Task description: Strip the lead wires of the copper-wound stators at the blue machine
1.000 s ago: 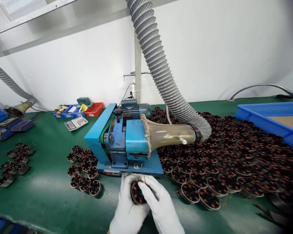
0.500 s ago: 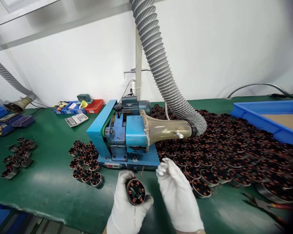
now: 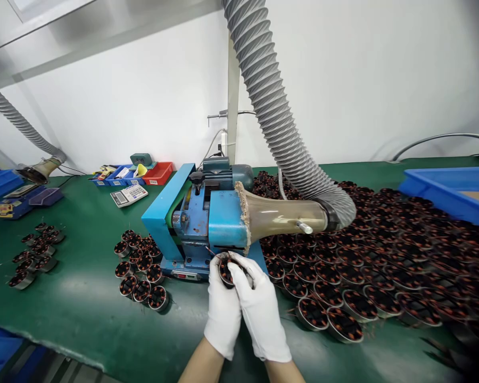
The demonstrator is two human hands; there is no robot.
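Note:
A round motor stator (image 3: 225, 272) with dark windings and copper-coloured wire is held between my two white-gloved hands. My left hand (image 3: 222, 308) grips its left side, and a thin wire end sticks up near the fingertips. My right hand (image 3: 256, 298) closes on its right side, thumb over the ring and fingers along the back edge. Both hands are at the front of a blue belt-driven machine (image 3: 227, 218), close under its housing. Part of the stator is hidden by my fingers, so I cannot make out which wire they touch.
Many more stators (image 3: 343, 266) crowd the green table (image 3: 83, 324) on the right; smaller groups stand left. A tan funnel (image 3: 283, 215) and grey hose (image 3: 271, 101) lead from the machine. A blue tray (image 3: 443, 197), calculator (image 3: 129, 196) and red bin (image 3: 158, 173) stand farther back. Blurred pliers (image 3: 443, 351) lie front right.
My left hand has carried the stator up and forward to the machine. My right hand, which was apart from it, has come in and taken hold of it too.

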